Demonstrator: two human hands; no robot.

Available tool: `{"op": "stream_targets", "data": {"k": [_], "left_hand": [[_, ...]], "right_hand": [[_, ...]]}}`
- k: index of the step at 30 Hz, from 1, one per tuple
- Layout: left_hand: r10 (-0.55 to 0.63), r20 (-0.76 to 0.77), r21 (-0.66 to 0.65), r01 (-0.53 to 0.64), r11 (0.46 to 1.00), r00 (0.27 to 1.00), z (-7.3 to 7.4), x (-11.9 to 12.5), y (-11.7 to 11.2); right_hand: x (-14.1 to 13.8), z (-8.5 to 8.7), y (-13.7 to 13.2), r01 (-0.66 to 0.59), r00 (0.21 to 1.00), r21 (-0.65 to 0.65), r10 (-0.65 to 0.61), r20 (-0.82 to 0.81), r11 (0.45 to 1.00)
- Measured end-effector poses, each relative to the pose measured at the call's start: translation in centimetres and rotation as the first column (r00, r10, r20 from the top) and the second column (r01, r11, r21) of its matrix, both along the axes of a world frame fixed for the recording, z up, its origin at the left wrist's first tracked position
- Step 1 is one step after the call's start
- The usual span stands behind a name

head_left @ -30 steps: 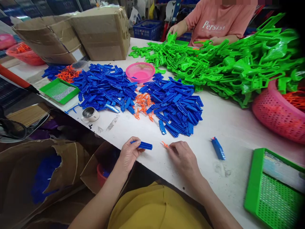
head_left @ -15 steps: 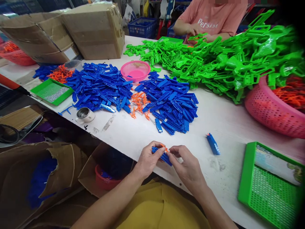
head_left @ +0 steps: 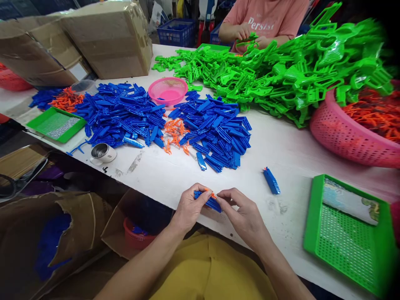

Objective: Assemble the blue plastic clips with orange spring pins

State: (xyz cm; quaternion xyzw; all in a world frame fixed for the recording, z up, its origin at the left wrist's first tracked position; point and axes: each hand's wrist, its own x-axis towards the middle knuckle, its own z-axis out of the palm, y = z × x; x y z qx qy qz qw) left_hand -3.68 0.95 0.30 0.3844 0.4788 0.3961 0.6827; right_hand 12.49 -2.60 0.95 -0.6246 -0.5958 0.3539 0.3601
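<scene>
With twelve o'clock straight ahead of the wearer and the hands at the centre, the left hand [head_left: 189, 206] pinches a slim blue piece [head_left: 214, 204] between thumb and fingers, over the near edge of the white table [head_left: 256, 152]; a small orange part [head_left: 213, 194] lies at its upper side, and the right hand [head_left: 243, 208] has its thumb and forefinger close together at that part's end. Another blue piece with an orange tip [head_left: 271, 181] lies between two and three o'clock. A small pink basket [head_left: 168, 91] at eleven o'clock has a little blue in it. At two o'clock a large pink basket [head_left: 340, 141] is heaped with orange parts [head_left: 375, 112], green frames [head_left: 281, 71] overhanging its rim. The green tray [head_left: 312, 216] between three and four holds a printed packet [head_left: 350, 200]; the left green tray [head_left: 45, 122], at ten, holds fine silvery bits [head_left: 64, 127]. Nearer at ten, a white cup [head_left: 109, 155] shows its metal lining. Around eight o'clock a red basket [head_left: 133, 239] contains blue pieces, and beyond it a torn carton [head_left: 84, 216] holds a blurred blue mass [head_left: 51, 250]. The blue crate [head_left: 176, 35] just before twelve also has blue in it, too small to tell.
</scene>
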Motion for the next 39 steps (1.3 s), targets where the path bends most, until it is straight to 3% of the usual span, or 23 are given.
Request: {"op": "stream_targets", "data": {"k": [6, 17, 22, 27, 33, 36, 39], "left_hand": [[0.013, 0.035, -0.039, -0.012, 0.999, 0.999, -0.2, 0.3, -0.1], [0.028, 0.067, -0.091, -0.022, 0.996, 0.997, -0.9, 0.4, -0.2], [0.048, 0.093, -0.115, -0.037, 0.993, 0.995, -0.8, 0.5, -0.2], [0.111, 0.135, -0.113, -0.096, 0.989, 0.985, 0.0, 0.5, 1.2], [0.217, 0.257, -0.096, -0.199, 0.975, 0.942, 1.9, 0.7, 4.4], [0.261, 0.313, -0.148, -0.224, 0.963, 0.913, 1.7, 1.0, 5.8], [0.284, 0.377, -0.201, -0.221, 0.954, 0.882, 0.9, 1.5, 6.4]], "right_hand": [[0.1, -0.5, -0.2, 0.000, 0.999, 0.078, -0.002, 0.032, 0.997], [0.5, -0.7, 0.0, -0.005, 0.997, 0.050, 0.002, 0.071, 0.999], [0.2, -0.9, 0.4, -0.032, 0.988, 0.177, 0.005, 0.152, 0.984], [-0.5, -0.9, 2.0, -0.092, 0.966, 0.389, -0.013, 0.258, 0.917], [-1.5, 1.1, 6.5, -0.031, 0.959, 0.489, -0.111, 0.259, 0.872], [-1.5, 2.7, 8.9, 0.067, 0.961, 0.471, -0.185, 0.207, 0.880], [-1.3, 4.0, 9.5, 0.086, 0.975, 0.402, -0.160, 0.153, 0.912]]}}
